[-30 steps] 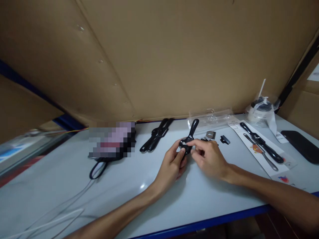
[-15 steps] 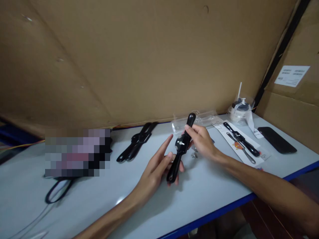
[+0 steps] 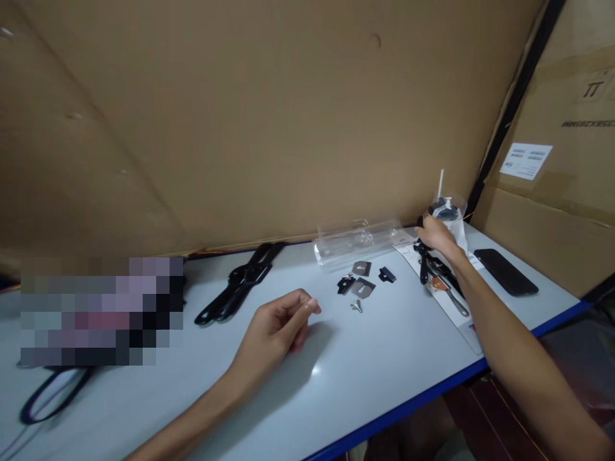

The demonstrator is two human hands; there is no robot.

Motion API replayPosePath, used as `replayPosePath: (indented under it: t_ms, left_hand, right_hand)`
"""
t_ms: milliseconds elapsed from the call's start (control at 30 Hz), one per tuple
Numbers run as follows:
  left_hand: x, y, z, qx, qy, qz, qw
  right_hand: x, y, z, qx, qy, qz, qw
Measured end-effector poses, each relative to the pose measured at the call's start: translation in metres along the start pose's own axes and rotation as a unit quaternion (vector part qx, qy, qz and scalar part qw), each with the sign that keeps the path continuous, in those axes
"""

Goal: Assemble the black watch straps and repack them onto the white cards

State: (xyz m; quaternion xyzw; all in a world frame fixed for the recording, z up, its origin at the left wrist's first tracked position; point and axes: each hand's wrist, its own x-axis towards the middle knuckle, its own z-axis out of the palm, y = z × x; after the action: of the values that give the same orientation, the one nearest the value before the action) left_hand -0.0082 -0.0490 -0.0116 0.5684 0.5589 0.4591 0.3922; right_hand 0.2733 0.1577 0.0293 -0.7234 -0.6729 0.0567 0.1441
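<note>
My right hand is closed around the upper handle of a black spokeshave, above a printed card. Another black spokeshave lies on that card, partly covered by the held one and by my wrist. My left hand hovers over the table with fingers curled and thumb against the index finger; anything between them is hidden. Nearby on the table are flat metal blades, small black clamp plates and a silver thumbscrew. Left of these, two black spokeshave bodies lie together.
Clear plastic packaging lies along the cardboard wall. At the right are a bagged cup with a straw and a black phone. A pixelated item with a black strap loop is at left. The table has a blue edge.
My right hand has carried the spokeshave away from the left hand, rightward to the card. My left hand has curled its fingers. The small metal parts have come into view.
</note>
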Motion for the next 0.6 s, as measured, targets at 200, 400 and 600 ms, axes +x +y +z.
replayPosePath:
  t_ms: [200, 400, 600]
  left_hand:
    - [-0.002, 0.001, 0.000, 0.087, 0.010, 0.046, 0.995]
    - [-0.004, 0.001, -0.001, 0.218, 0.009, 0.160, 0.963]
    - [-0.010, -0.002, -0.002, 0.314, -0.028, 0.283, 0.906]
  right_hand:
    - [0.003, 0.001, 0.019, 0.014, -0.096, 0.003, 0.995]
    - [0.003, 0.000, 0.024, -0.011, -0.073, -0.024, 0.997]
    - [-0.007, -0.005, 0.020, -0.068, -0.024, -0.036, 0.997]
